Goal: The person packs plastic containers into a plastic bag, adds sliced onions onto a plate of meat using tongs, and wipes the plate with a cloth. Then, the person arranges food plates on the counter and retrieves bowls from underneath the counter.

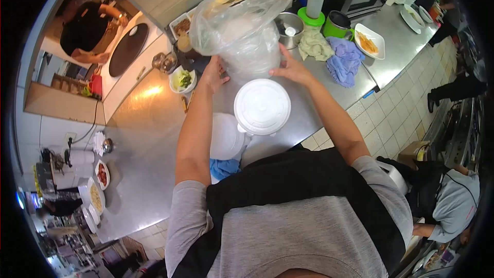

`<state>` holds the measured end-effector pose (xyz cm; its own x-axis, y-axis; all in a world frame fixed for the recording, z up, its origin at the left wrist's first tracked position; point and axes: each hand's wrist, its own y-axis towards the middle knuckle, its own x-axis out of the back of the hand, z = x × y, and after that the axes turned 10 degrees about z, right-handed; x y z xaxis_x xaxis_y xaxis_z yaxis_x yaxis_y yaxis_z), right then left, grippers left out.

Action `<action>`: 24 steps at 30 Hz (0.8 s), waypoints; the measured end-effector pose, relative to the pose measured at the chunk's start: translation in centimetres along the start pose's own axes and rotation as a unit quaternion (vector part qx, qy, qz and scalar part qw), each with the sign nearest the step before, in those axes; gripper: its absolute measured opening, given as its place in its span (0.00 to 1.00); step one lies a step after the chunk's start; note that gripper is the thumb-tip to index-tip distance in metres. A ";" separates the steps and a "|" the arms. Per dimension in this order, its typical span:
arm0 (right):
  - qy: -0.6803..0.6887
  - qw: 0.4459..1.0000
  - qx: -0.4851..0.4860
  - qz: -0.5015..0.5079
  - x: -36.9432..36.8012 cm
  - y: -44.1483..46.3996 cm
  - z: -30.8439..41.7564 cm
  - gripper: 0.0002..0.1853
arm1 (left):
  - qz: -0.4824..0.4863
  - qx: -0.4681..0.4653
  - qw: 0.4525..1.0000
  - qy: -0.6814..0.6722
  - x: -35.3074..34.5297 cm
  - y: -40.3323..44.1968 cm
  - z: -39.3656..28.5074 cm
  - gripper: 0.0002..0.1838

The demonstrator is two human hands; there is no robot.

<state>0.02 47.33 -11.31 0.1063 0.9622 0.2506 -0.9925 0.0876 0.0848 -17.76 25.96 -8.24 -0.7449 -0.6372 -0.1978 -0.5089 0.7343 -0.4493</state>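
A large transparent plastic bag (252,46) stands on the steel counter with pale contents, hard to make out through the film. My left hand (214,75) presses against its left side near the bottom, fingers partly hidden behind it. On the opposite side my right hand (293,68) grips the bag, thumb toward me. Between my forearms, close to the bag, is a round white lidded tub (262,106). Left of that tub lie translucent plastic lids (226,136), with a blue cloth (225,169) nearer my body.
A bowl of greens (182,80) sits left of the bag. To the right are a metal pot (289,28), a squeeze bottle (315,0), a green cloth (315,44), a purple cloth (345,62) and a dish of fries (369,42). A person (85,28) works behind the hatch.
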 end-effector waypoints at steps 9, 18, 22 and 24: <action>0.065 0.996 -0.026 -0.047 -1.6 -3.8 1.0 0.60 | 0.130 0.058 0.987 0.072 -1.2 1.0 -0.6 0.31; 0.056 0.974 -0.039 -0.217 -0.3 -10.8 -0.4 0.58 | 0.324 0.090 0.942 0.023 -3.2 8.4 3.1 0.25; 0.073 0.955 -0.027 -0.286 1.4 -13.2 -0.9 0.56 | 0.391 0.060 0.916 0.065 -9.9 8.1 0.7 0.28; 0.071 0.950 -0.045 -0.300 2.2 -13.3 -0.7 0.55 | 0.382 0.068 0.917 0.092 -12.7 8.2 -0.5 0.29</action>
<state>13.38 48.46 -12.58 0.6526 0.7560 0.0504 -0.7570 0.6475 0.0878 -12.70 40.14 -8.94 -0.9284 0.1098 -0.3550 0.2404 0.9060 -0.3483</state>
